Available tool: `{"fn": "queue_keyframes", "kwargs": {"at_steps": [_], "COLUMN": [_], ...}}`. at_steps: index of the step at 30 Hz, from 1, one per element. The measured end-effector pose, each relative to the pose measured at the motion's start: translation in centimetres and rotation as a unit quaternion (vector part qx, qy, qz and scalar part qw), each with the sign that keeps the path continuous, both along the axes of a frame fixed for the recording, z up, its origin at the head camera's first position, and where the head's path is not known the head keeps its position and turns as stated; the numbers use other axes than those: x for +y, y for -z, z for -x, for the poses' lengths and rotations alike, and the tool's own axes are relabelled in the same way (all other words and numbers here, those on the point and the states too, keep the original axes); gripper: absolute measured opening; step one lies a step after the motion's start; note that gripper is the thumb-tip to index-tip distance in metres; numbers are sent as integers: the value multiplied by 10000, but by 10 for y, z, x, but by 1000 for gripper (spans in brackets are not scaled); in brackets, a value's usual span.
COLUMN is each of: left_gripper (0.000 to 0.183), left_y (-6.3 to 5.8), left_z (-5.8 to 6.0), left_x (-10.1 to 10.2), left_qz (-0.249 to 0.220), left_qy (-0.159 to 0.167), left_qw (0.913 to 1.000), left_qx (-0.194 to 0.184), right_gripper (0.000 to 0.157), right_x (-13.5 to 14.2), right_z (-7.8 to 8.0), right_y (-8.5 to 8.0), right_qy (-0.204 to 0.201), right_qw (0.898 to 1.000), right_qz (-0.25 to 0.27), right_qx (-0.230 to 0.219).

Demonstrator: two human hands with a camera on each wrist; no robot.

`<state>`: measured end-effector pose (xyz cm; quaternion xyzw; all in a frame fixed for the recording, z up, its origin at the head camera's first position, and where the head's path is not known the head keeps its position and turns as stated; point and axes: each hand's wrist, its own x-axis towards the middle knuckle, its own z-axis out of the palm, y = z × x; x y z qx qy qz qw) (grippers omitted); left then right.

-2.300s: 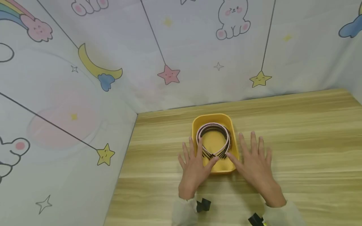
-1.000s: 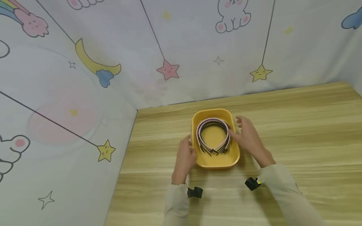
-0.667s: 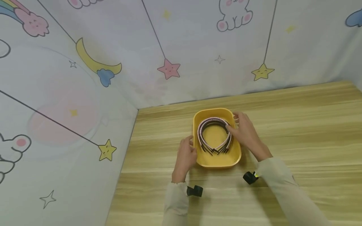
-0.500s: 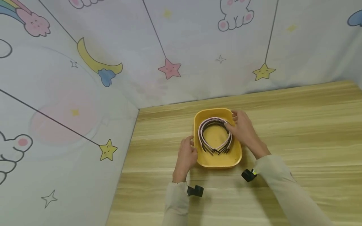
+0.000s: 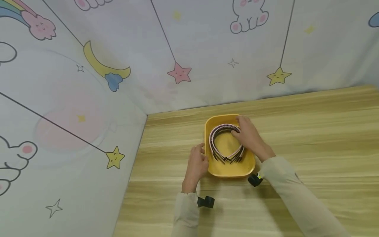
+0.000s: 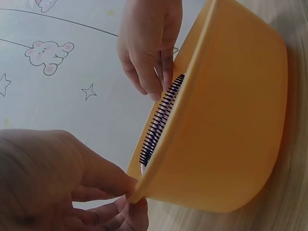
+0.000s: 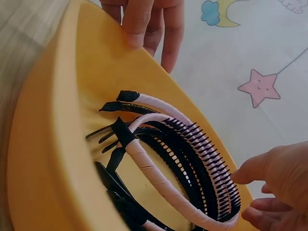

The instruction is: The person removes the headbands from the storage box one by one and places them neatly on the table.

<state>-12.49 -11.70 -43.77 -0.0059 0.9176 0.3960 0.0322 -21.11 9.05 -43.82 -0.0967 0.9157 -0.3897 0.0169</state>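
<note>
A yellow plastic tub (image 5: 229, 171) stands on the table, holding several pink and black toothed hair headbands (image 7: 163, 185) nested together. Their dark tips point toward the near side in the head view. My left hand (image 5: 196, 164) pinches the tub's left rim between thumb and fingers, as the left wrist view shows. Over the tub's far right part is my right hand (image 5: 249, 135), its thumb by the teeth of the headbands and its other fingers lower, near the rim. In the right wrist view the fingers (image 7: 255, 168) sit very close to the headbands; whether they touch cannot be told.
The tub rests on a wood-grain table (image 5: 165, 184). White cloth walls (image 5: 207, 49) printed with stars and cartoon animals rise behind and to the left. Black wrist cameras (image 5: 208, 201) are strapped at both sleeves.
Both hands, spread flat at first, moved to the tub's sides. My left hand took hold of the rim. The right hand moved in over the rim to the headbands, which stay in place.
</note>
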Motion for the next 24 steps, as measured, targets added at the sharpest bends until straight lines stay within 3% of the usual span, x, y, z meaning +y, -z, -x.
{"fn": "queue_keyframes", "kwargs": {"at_steps": [11,19,24], "left_gripper": [49,49,49], "left_y": [-1,0,1], "left_z": [-1,0,-1], "left_x": [-1,0,-2], "left_qz": [58,-15,51], "left_qy": [31,63,43], "left_qw": [10000,9999,10000], "left_qx": [65,83,20], "right_gripper": [52,31,26], "right_x": [-7,-9,-9], "right_z": [8,11,12], "right_y": [-7,-5,-2], "right_qy": [-210,-232,-206], "right_qw": [9971,9899,9894], "right_qz": [-695,-1348,-1328], "right_qx": [-215,370,540]}}
